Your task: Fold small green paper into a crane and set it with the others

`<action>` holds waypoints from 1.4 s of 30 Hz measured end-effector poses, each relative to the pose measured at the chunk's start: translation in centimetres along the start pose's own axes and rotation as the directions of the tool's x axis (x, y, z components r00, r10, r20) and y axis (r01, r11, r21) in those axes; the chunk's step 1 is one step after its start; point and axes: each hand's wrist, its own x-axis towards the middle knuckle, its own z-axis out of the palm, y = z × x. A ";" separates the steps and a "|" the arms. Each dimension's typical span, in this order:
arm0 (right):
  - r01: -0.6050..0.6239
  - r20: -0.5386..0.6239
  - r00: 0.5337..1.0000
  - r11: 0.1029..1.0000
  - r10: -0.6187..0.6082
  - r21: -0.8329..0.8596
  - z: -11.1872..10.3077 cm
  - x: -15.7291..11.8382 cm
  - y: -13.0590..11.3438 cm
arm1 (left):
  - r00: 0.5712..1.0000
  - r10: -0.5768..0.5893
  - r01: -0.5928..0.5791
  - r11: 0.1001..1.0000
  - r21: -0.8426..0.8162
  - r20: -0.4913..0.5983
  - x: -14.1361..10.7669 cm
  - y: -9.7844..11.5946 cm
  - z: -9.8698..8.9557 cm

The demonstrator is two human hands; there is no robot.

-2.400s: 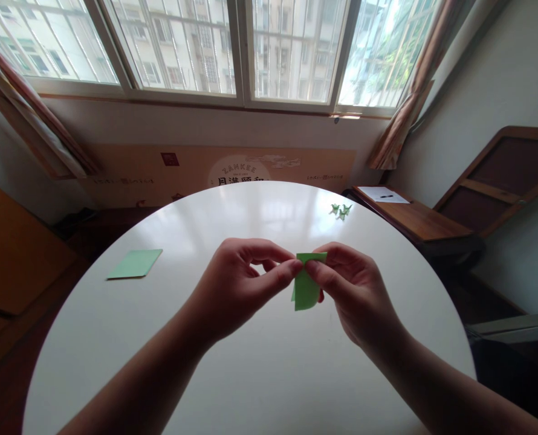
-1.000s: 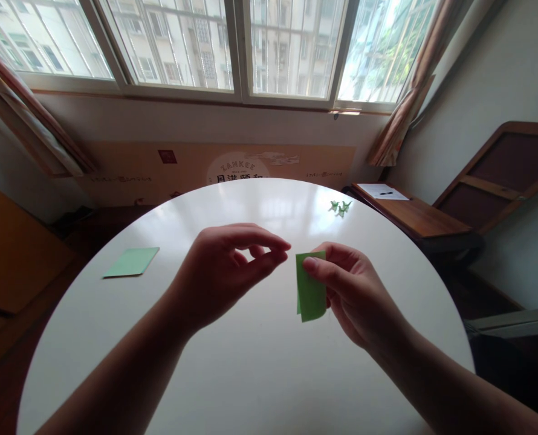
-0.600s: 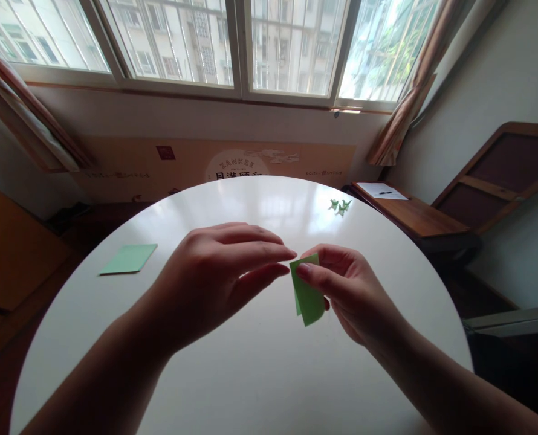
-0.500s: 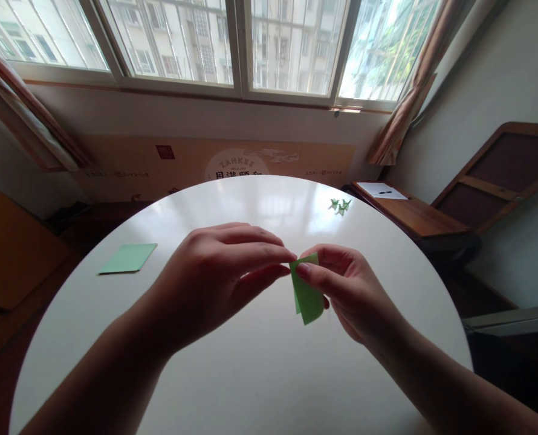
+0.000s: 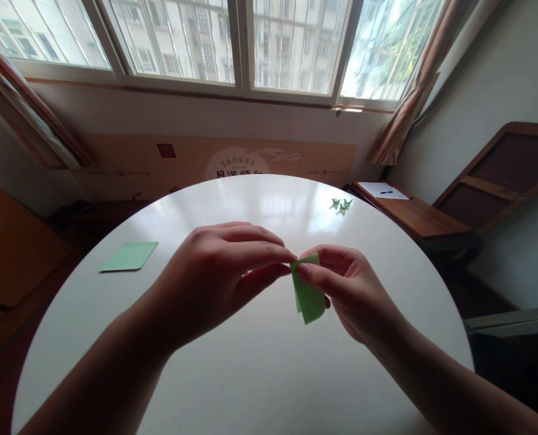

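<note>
A small sheet of green paper (image 5: 311,296), folded over so that two layers show, hangs above the white table. My right hand (image 5: 341,278) pinches it near the top, thumb in front and the other fingers behind. The fingertips of my left hand (image 5: 233,266) close on the paper's upper left corner, index finger above and thumb below. A stack of square green paper (image 5: 130,257) lies on the table to the left of my left forearm. Several small folded green paper figures (image 5: 341,206) sit together near the far right edge.
The round white table (image 5: 251,374) spreads under both hands. Beyond its right edge stands a wooden chair (image 5: 414,211) with a white sheet (image 5: 378,191) and a dark pen on its seat. Windows and curtains are behind.
Almost nothing differs. Both hands keep their hold on the folded green paper, and the view has shifted very slightly.
</note>
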 end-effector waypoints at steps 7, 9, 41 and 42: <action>-0.002 -0.003 1.000 1.000 0.002 -0.017 -0.1 -0.1 0.0 | 1.000 -0.009 0.009 1.000 -0.007 -0.001 0.0 -0.2 0.3; -0.004 -0.005 1.000 1.000 0.004 -0.017 -0.1 -0.2 0.0 | 1.000 -0.008 0.008 1.000 -0.008 -0.003 0.0 -0.2 0.3; -0.009 -0.008 1.000 1.000 0.009 -0.027 -0.1 -0.2 -0.1 | 1.000 -0.014 0.014 1.000 0.000 0.001 -0.1 -0.1 0.0; -0.011 -0.010 1.000 0.999 0.010 -0.031 -0.1 -0.2 -0.1 | 1.000 -0.016 0.016 1.000 0.001 0.004 -0.1 -0.1 0.0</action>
